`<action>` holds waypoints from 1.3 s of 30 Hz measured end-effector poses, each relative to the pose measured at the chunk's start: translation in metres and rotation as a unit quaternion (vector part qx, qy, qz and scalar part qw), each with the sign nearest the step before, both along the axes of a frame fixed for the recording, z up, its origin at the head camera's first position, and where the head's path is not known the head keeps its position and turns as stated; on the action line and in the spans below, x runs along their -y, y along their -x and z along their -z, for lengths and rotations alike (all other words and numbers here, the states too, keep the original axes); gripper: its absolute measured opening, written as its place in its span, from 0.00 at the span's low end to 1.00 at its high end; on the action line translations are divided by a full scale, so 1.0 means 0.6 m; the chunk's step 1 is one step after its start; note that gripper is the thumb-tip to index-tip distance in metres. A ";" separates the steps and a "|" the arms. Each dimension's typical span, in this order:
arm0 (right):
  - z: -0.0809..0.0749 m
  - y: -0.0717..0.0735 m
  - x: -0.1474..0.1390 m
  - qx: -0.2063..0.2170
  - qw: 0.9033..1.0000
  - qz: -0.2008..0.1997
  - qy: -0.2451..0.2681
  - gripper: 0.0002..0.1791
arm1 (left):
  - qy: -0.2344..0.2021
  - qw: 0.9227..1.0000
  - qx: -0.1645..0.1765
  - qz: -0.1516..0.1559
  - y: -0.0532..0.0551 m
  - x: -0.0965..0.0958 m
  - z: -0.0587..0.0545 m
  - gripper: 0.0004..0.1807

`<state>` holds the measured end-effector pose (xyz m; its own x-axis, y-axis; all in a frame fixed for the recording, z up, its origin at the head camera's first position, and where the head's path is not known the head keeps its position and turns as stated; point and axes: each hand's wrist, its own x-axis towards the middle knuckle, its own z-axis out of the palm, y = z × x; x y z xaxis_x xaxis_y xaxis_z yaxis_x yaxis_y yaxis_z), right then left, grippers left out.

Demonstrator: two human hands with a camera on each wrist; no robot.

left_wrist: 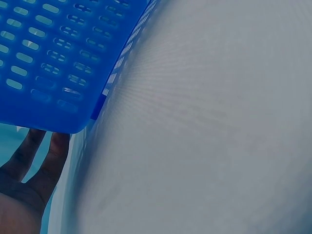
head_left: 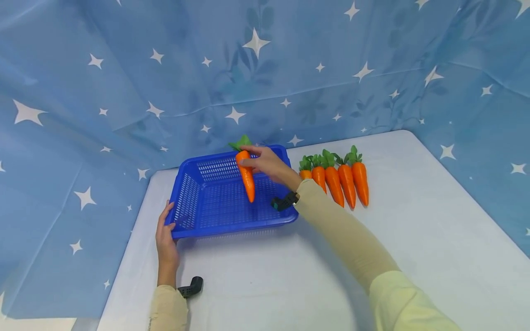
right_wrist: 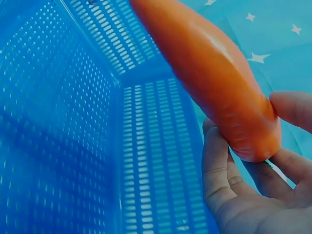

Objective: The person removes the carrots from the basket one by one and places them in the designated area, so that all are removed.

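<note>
My right hand (head_left: 267,163) pinches an orange carrot (head_left: 246,177) near its leafy green top, above the inside of a blue plastic basket (head_left: 232,227). The carrot's tip points down in the head view. Up close in the right wrist view, thumb and fingers grip the thick end of the carrot (right_wrist: 219,73), beside the slotted basket wall (right_wrist: 151,146). At the basket's near left corner my left hand (head_left: 166,236) holds the rim. Its fingers (left_wrist: 54,161) reach up to the basket's edge in the left wrist view. No other carrots show inside the basket.
Several more carrots (head_left: 348,184) lie side by side on the white table (head_left: 414,220), right of the basket, leaves toward the back. My right forearm partly covers the nearest ones. A blue curtain with white stars (head_left: 285,69) hangs behind and around the table.
</note>
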<state>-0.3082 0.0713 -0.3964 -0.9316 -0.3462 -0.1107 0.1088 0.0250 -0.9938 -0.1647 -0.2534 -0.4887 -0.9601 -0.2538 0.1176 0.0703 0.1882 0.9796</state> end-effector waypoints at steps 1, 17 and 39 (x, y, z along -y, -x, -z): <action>0.000 0.000 -0.004 -0.003 1.000 0.003 0.000 0.34 | 0.001 1.000 0.001 0.000 0.000 0.000 0.000 0.35; -0.016 -0.005 -0.096 -0.005 0.999 0.038 0.006 0.34 | -0.006 1.000 0.003 0.003 0.002 0.003 -0.009 0.35; -0.016 -0.033 -0.246 -0.008 0.995 0.097 0.023 0.35 | -0.003 1.000 0.008 -0.003 -0.002 -0.002 -0.005 0.34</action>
